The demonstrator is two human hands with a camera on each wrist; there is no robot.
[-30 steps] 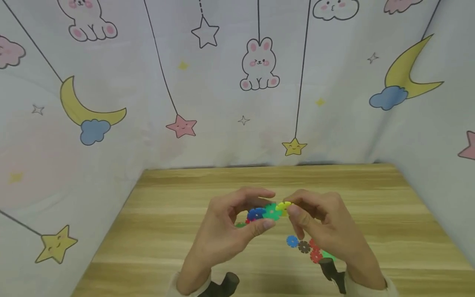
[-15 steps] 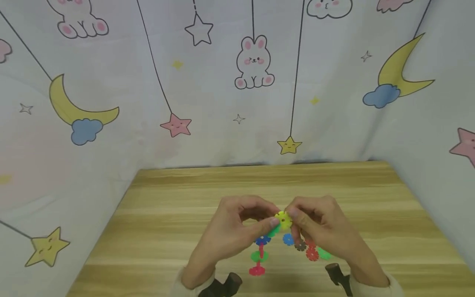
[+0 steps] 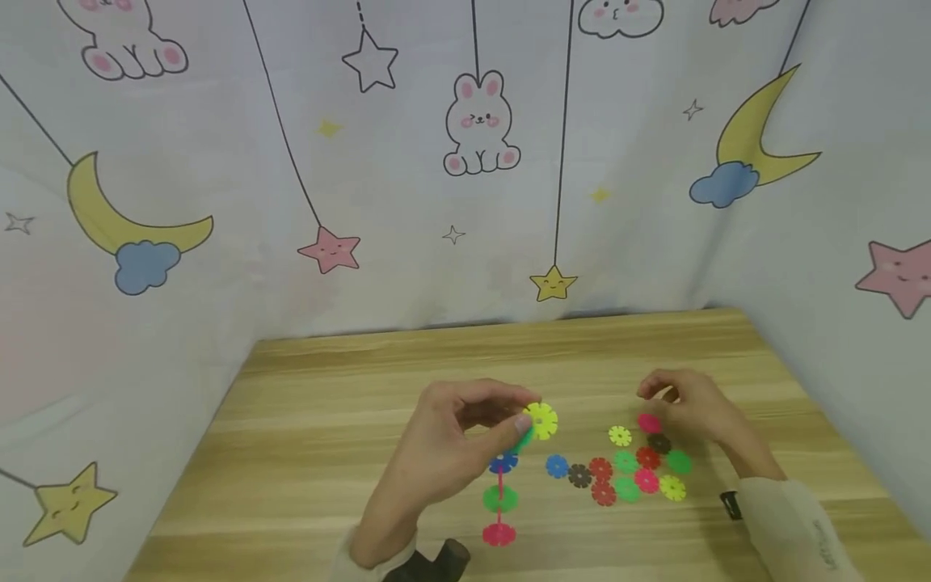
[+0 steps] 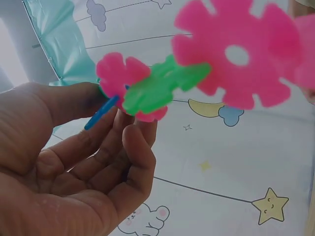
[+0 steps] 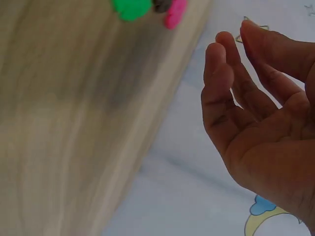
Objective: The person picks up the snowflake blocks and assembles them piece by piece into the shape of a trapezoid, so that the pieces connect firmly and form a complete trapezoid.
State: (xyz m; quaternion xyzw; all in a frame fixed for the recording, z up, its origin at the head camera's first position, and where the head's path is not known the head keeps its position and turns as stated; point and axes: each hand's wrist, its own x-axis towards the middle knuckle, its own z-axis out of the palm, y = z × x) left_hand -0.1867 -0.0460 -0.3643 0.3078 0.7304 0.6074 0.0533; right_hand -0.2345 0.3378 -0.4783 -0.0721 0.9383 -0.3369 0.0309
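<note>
Right sleeve lettering (image 3: 825,544) unreadable

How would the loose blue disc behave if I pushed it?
The blue disc lies flat, so it would probably slide, not roll. It looks thin, so likely light. Its notched rim might catch the neighbouring dark disc.

Can see only a sliver of the green notched disc (image 3: 523,442) behind the thumb of the left hand (image 3: 447,449), and not the uppermost part of the blue notched disc (image 3: 503,464) below. Cannot read the tiny lettering (image 3: 824,540) on the right sleeve (image 3: 781,513), nor identify the black item (image 3: 730,505) partly under it. Cannot see the top of the printed rabbit (image 3: 120,40), cropped by the upper edge.

In the left wrist view, can see the large pink notched disc (image 4: 270,54) only blurred and cropped above. In the right wrist view, can see just blurred lower parts of a green disc (image 5: 132,7), a dark disc (image 5: 161,5) and a pink disc (image 5: 175,12).
</note>
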